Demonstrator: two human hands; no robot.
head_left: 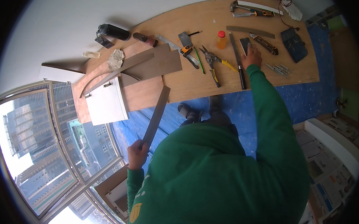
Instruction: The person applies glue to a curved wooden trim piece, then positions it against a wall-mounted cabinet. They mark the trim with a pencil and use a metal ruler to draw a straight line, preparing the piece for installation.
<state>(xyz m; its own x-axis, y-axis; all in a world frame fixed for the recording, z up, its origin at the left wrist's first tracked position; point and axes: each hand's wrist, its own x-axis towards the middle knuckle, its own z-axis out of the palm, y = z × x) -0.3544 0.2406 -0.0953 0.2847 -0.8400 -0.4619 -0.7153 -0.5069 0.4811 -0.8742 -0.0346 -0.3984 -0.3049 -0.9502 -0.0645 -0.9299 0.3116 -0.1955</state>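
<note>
My left hand [137,153] is closed round the lower end of a long grey-brown strip [159,111], which rises at a slant with its far end by the table's front edge. Over the right part of the table, my right hand [251,57] has its fingers on the near end of a small dark flat block [245,44]. Left of that hand lies a long flat file [237,54] with a black handle. Beyond it is a utility knife [264,44], and to its right several metal bits [281,69] lie loose.
Yellow-handled snips [214,64], a red-capped bottle [221,40], a tape measure [185,50] and a hammer [233,6] lie on the wooden table [206,26]. Grey-brown sheets [165,66] and a white hinged panel [106,101] are at the left. Blue sheeting [282,100] covers the floor.
</note>
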